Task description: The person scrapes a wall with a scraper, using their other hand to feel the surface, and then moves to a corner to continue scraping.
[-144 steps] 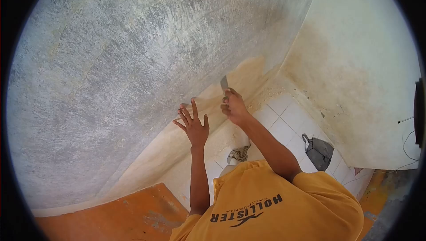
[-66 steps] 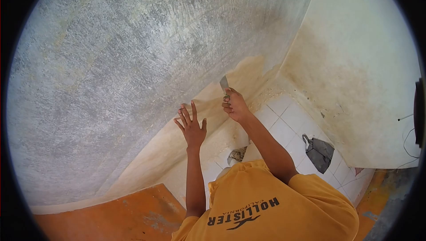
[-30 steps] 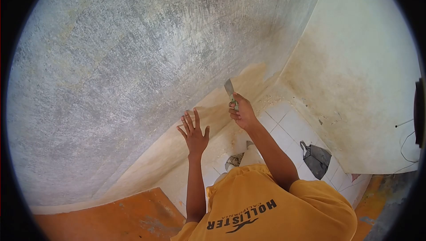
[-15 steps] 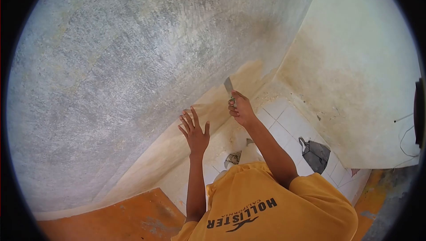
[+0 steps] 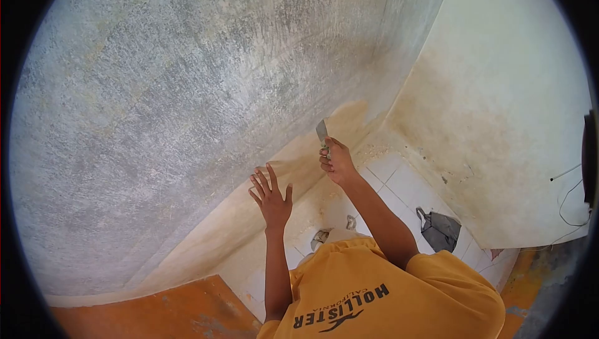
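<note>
My right hand (image 5: 337,161) is wrapped round the handle of a putty knife (image 5: 322,129), whose flat metal blade points up against the wall. The wall (image 5: 206,89) is mottled grey and scraped over most of its face, with a smooth cream band (image 5: 231,214) along its lower part. The blade lies where the grey meets the cream, left of a cream patch that reaches up. To the left, my left hand (image 5: 272,200) is open, fingers spread, its fingertips at the wall along the same border.
A second, cream wall (image 5: 499,108) meets the scraped one at a corner on the right. On the white tiled floor (image 5: 399,183) lies a dark grey bag (image 5: 440,231), with crumbs of debris near the corner. Thin wires (image 5: 564,205) hang at the far right. An orange surface (image 5: 156,308) shows at lower left.
The whole view has shifted slightly, so both hands appear a little lower. The putty knife stays in my right hand at the border of the cream patch, and my left hand remains spread.
</note>
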